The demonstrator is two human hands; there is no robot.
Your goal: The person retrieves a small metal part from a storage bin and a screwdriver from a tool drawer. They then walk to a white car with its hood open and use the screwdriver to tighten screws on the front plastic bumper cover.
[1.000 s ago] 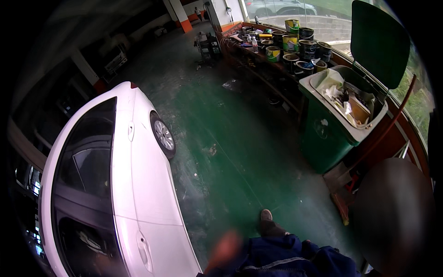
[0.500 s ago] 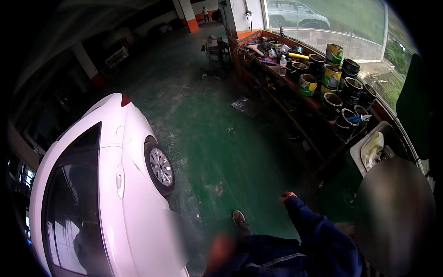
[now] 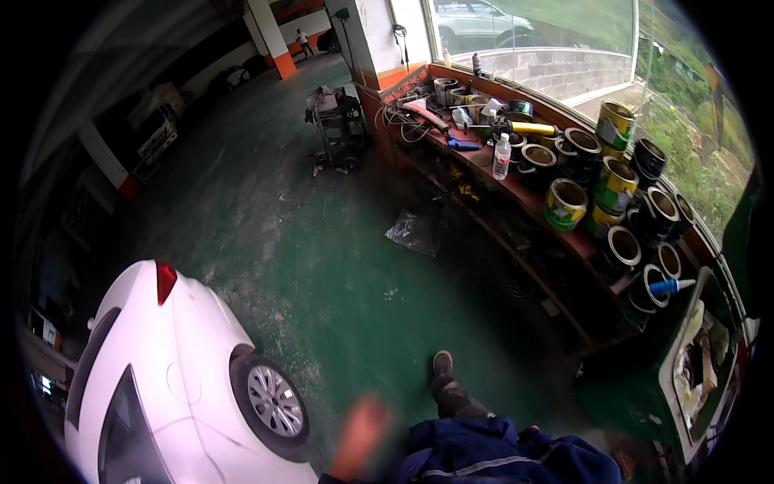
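The left hand [image 3: 363, 431] hangs at six o'clock, its outline badly blurred, so I cannot tell whether its fingers are spread, curled or closed on anything. The right hand cannot be made out surely beside the dark blue jacket [image 3: 476, 452], so I cannot tell its state either. Nearest the left hand is the white car [image 3: 197, 363] at eight o'clock, its silver-spoked wheel [image 3: 274, 401] at seven and its red tail light [image 3: 165, 282] just below nine. A brown shoe [image 3: 443, 363] stands at five on the green floor [image 3: 347, 298]. Near the middle lies a crumpled clear plastic sheet [image 3: 415, 232].

From one to four o'clock runs a red-topped workbench [image 3: 481, 159]. It carries a clear plastic bottle [image 3: 501, 157], a yellow cylindrical tool [image 3: 530, 128], a yellow-and-green can [image 3: 565, 203] and many black cans [image 3: 579, 153]. A blue cartridge with a pale nozzle [image 3: 665, 286] rests on a can at the near end. At four, a green bin [image 3: 621, 395] holds rubbish. A loaded cart [image 3: 334, 125] stands toward eleven, and farther off there is a person [image 3: 304, 42]. Outside the window at one is a silver car [image 3: 480, 24].
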